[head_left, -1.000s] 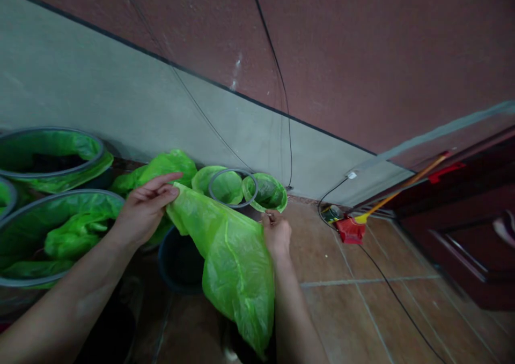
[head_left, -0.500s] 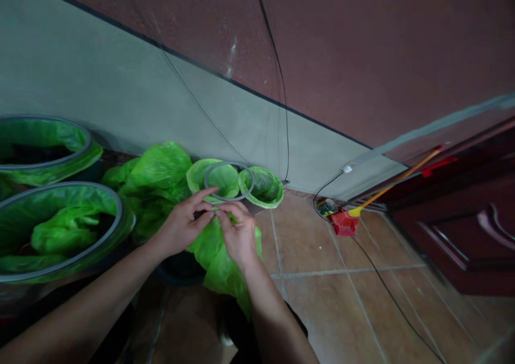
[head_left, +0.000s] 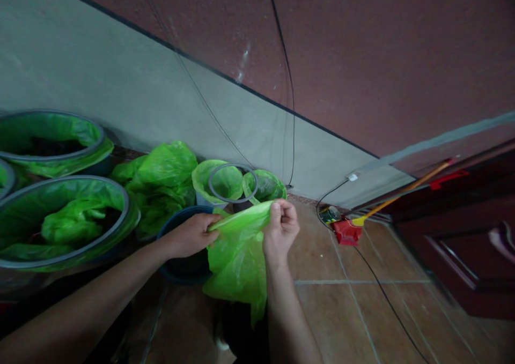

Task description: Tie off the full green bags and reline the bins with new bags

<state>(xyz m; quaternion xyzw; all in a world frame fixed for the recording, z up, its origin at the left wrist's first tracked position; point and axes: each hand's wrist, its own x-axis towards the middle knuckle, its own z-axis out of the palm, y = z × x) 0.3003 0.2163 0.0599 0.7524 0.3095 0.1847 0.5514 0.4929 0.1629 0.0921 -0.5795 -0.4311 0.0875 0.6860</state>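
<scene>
The left hand (head_left: pixel 191 235) and the right hand (head_left: pixel 281 232) are apart, and each one is closed on the top edge of a green plastic bag (head_left: pixel 237 257). The left hand pinches this edge just above a dark bucket (head_left: pixel 181 212). The right hand holds the other end with thumb and fingers, a little higher. So the edge is stretched between the hands and rises slightly to the right. The bag hangs from this edge with its long axis going down, and its loose end points toward the floor. Most of the bag lies below and between the hands, and it covers the right side of the bucket. Behind the hands, a grey ring (head_left: pixel 233 184) sits on a small lined bucket (head_left: pixel 201 182), beside another small lined bucket (head_left: pixel 265 188). To the left are a heap of green bags (head_left: pixel 161 182), a big bin (head_left: pixel 68 178) and another big bin (head_left: pixel 52 112), both lined with green. To the right, a red dustpan (head_left: pixel 348 232) stands on the tile floor (head_left: pixel 322 310).
</scene>
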